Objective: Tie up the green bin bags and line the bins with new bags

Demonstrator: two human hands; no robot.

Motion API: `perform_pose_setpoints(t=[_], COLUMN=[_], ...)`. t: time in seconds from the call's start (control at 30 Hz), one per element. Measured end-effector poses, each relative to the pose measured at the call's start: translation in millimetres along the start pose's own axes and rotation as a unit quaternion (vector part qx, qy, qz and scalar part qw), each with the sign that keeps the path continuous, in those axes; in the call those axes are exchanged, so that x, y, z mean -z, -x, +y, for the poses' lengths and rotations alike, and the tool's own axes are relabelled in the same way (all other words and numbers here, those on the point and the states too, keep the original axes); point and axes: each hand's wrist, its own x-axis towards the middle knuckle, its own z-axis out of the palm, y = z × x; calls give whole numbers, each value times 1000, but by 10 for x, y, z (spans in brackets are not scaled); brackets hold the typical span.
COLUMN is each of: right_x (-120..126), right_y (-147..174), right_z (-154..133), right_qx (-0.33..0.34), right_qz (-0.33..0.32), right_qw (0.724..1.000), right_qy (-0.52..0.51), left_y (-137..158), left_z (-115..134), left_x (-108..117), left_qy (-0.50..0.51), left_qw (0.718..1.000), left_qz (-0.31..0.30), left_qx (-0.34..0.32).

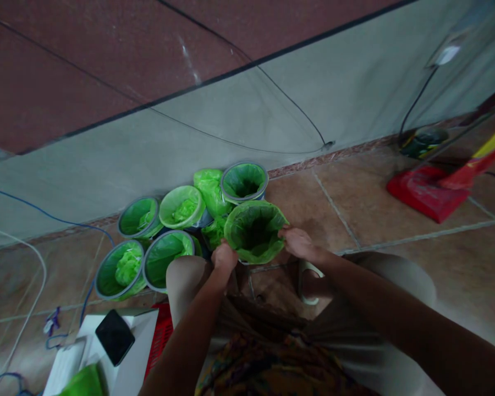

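Note:
Between my knees stands a round bin lined with a green garbage bag [247,256], its mouth spread wide and its inside dark. My left hand [225,256] is closed on the bag's rim at the left side. On the opposite side my right hand [299,241] pinches the same rim. Just behind it is another lined bin [245,181] with a grey ring round its top. A bunched green bag [212,190] sits left of that one, and more crumpled green plastic [215,231] lies near my left hand.
Several more lined bins [181,208] stand to the left along the wall. A red dustpan [431,192] and a red broom [474,168] are at the right. At lower left a phone [115,336] rests on a white surface by a red basket [159,333]. Blue cable [45,206] crosses the left floor.

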Motion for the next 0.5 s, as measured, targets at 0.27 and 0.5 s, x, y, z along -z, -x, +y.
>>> perform_pose_setpoints(t=[0.27, 0.5], right_x=[-93, -311], right_y=[17, -92], right_z=[-27, 23], right_qx=[32, 77], right_qz=[-29, -41], right_qw=[999, 996], right_qy=[-12, -24], left_y=[527, 469], left_z=[267, 452], left_x=[-193, -574], left_qy=[-13, -57], left_qw=[986, 943], left_qz=[39, -9], left_qx=[-161, -329])
